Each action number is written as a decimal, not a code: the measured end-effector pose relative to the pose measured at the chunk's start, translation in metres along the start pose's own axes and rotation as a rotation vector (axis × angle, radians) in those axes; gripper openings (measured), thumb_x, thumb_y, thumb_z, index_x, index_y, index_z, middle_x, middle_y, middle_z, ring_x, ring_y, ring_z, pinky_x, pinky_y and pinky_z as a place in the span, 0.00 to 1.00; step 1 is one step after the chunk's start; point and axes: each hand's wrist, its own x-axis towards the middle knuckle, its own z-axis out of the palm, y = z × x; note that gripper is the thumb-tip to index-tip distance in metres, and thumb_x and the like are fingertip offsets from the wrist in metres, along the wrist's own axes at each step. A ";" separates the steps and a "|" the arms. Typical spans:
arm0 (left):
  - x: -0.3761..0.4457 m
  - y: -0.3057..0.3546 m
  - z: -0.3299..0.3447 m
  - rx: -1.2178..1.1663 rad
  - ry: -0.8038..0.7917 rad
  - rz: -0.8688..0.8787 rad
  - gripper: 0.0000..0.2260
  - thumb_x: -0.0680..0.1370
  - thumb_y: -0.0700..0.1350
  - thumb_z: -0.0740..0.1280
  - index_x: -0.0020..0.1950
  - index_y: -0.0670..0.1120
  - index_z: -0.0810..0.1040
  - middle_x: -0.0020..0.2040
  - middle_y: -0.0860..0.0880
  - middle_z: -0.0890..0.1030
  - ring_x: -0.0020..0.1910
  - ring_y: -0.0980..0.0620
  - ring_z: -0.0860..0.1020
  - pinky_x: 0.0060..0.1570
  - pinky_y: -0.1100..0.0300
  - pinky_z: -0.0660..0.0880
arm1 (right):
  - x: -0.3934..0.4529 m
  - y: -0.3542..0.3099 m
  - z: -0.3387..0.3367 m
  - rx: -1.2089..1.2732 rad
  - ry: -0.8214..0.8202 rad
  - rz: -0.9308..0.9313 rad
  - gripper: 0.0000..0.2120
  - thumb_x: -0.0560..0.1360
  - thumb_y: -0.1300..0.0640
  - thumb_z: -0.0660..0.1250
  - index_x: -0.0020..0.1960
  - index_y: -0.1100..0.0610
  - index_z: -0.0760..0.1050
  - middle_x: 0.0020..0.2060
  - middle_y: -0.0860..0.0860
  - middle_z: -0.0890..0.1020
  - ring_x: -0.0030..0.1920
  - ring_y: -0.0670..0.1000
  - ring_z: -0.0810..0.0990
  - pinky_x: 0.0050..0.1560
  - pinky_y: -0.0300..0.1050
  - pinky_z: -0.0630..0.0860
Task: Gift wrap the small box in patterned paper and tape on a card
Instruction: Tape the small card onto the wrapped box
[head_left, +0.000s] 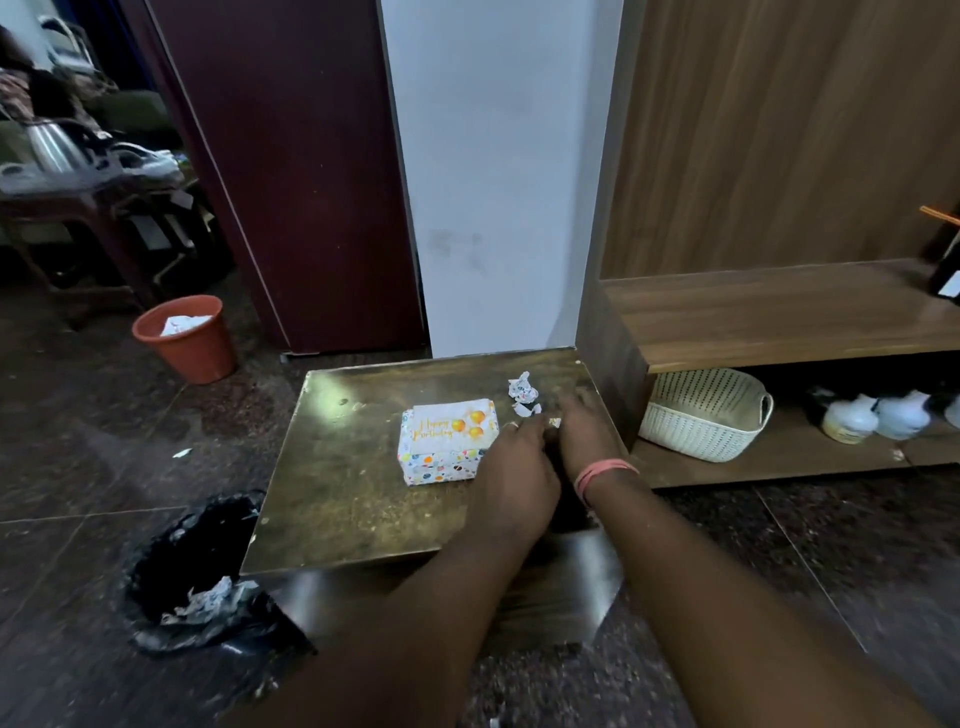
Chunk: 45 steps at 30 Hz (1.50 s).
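The small box (441, 465), wrapped in white paper with coloured dots, sits on the low brown table (353, 499). A white "Happy Birthday" card (452, 423) with orange balloons lies on top of it. My left hand (514, 473) is just right of the box, palm down, its fingertips hidden. My right hand (584, 434), with a pink band on the wrist, lies beside it with its fingers stretched forward on the table. A tiny paper scrap (554, 422) shows between the two hands. Crumpled paper scraps (523, 388) lie just beyond my fingers.
A black bin bag (202, 577) holding paper scraps lies on the floor at the table's left front. An orange bucket (187, 343) stands at the back left. A white basket (706, 415) and bottles sit on the low wooden shelf to the right.
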 end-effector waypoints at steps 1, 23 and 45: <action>0.007 0.001 0.005 -0.018 0.012 -0.026 0.20 0.80 0.36 0.59 0.70 0.47 0.76 0.59 0.41 0.80 0.59 0.40 0.78 0.57 0.47 0.76 | 0.007 0.004 0.002 -0.032 -0.011 -0.016 0.18 0.80 0.62 0.62 0.69 0.60 0.74 0.69 0.60 0.73 0.68 0.59 0.73 0.67 0.45 0.69; 0.003 -0.008 0.025 -0.362 0.098 -0.317 0.08 0.77 0.43 0.74 0.53 0.53 0.88 0.47 0.52 0.88 0.47 0.56 0.85 0.50 0.61 0.80 | -0.064 0.004 -0.004 0.874 -0.109 0.107 0.26 0.77 0.73 0.61 0.72 0.57 0.72 0.55 0.51 0.85 0.56 0.47 0.83 0.65 0.48 0.77; 0.008 -0.042 0.041 -0.773 0.155 -0.449 0.13 0.78 0.36 0.72 0.41 0.54 0.84 0.35 0.55 0.85 0.36 0.59 0.84 0.41 0.61 0.79 | 0.052 0.025 -0.001 -0.192 -0.007 -0.066 0.10 0.75 0.67 0.63 0.44 0.61 0.83 0.44 0.60 0.84 0.46 0.61 0.84 0.49 0.47 0.80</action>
